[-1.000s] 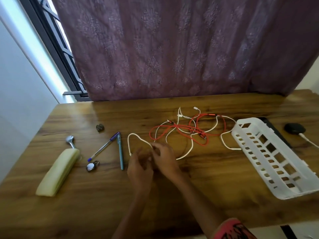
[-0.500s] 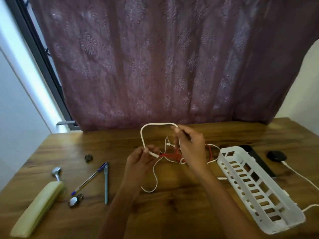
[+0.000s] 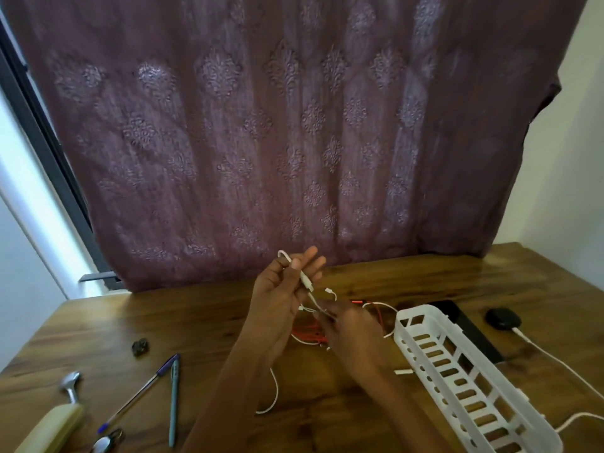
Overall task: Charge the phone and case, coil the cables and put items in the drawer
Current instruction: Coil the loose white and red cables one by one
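Note:
My left hand [image 3: 283, 289] is raised above the table and pinches a white cable [image 3: 305, 282] near its plug, between thumb and fingers. My right hand [image 3: 351, 328] is lower and pinches the same cable a short way along. A loose end of the white cable [image 3: 273, 398] trails onto the table below my left forearm. A tangle of red cable [image 3: 307, 333] and other white cables lies on the wood behind my hands. A dark phone [image 3: 467, 328] lies flat behind the basket. A black round case [image 3: 502, 318] with a white lead plugged in sits at the right.
A white slotted plastic basket [image 3: 457, 371] lies on the right of the wooden table [image 3: 98, 331]. Two pens [image 3: 173, 397], a small dark clip [image 3: 140, 346], a pale pouch [image 3: 52, 429], a metal spoon [image 3: 70, 385] and a key ring [image 3: 109, 443] lie at the left. A purple curtain hangs behind.
Both hands have lifted the white cable off the table. My left hand rose and now pinches it by the plug; my right hand dropped lower. The camera tilted up.

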`<state>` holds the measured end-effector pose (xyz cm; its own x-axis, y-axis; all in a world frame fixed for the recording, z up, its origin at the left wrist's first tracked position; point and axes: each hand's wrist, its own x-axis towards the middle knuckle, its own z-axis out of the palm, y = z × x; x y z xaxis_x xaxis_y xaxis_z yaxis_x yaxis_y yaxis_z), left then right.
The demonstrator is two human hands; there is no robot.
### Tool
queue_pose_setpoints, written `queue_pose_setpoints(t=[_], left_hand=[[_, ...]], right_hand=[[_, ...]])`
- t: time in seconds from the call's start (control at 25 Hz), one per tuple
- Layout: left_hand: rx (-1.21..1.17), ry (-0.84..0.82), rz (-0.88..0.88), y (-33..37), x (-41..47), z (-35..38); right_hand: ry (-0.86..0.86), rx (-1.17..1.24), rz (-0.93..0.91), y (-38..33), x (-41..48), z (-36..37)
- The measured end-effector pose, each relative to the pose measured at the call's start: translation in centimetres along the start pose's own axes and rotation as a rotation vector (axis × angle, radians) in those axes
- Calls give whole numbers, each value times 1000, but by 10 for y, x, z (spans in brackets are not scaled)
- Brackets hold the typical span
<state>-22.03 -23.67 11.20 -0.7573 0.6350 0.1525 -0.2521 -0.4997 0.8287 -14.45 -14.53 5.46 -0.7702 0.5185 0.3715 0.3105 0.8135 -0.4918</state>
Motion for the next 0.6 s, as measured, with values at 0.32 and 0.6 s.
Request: queue_pose_setpoints(t=[0.32,0.6], left_hand=[[632,140,133,-9,8,-9],[641,-135,33,-16,-3,-12]], right_hand=[[20,260,-104,-3,-28,-21],[406,195,-502,-10,2,-57]])
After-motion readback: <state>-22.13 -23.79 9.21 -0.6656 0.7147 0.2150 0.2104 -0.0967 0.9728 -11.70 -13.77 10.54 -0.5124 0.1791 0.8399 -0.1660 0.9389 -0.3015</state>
